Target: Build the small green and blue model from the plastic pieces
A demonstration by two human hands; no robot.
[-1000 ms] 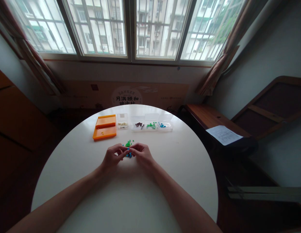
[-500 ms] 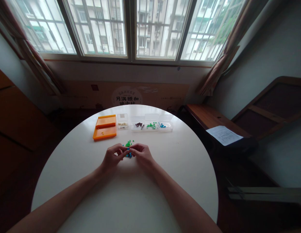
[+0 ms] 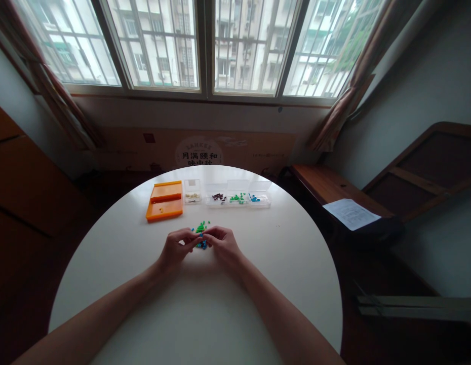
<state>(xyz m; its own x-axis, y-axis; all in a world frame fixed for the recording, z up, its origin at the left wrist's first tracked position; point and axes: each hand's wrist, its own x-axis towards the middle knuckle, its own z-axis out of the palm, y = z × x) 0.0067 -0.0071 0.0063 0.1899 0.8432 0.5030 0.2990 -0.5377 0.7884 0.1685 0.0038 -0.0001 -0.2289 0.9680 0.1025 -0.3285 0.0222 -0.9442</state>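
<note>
My left hand (image 3: 179,245) and my right hand (image 3: 221,242) meet at the fingertips over the white round table (image 3: 205,304). Both are closed in a pinch around a small blue piece (image 3: 201,235), too small to make out its exact shape. Below the fingertips lies a little cluster of blue and dark pieces (image 3: 202,245), partly hidden by the fingers. Just beyond the hands, loose green pieces (image 3: 201,227) are scattered on the tabletop.
An orange two-level tray (image 3: 165,208) with a few yellowish bits stands at the back left. Beside it is a small clear box (image 3: 192,186) of cream pieces. A clear compartment box (image 3: 238,203) holds dark, green and blue pieces. Papers (image 3: 351,213) lie on the right.
My hands stay pinched together in nearly the same place, with only slight finger movement. The whole view has shifted down by a hair.
</note>
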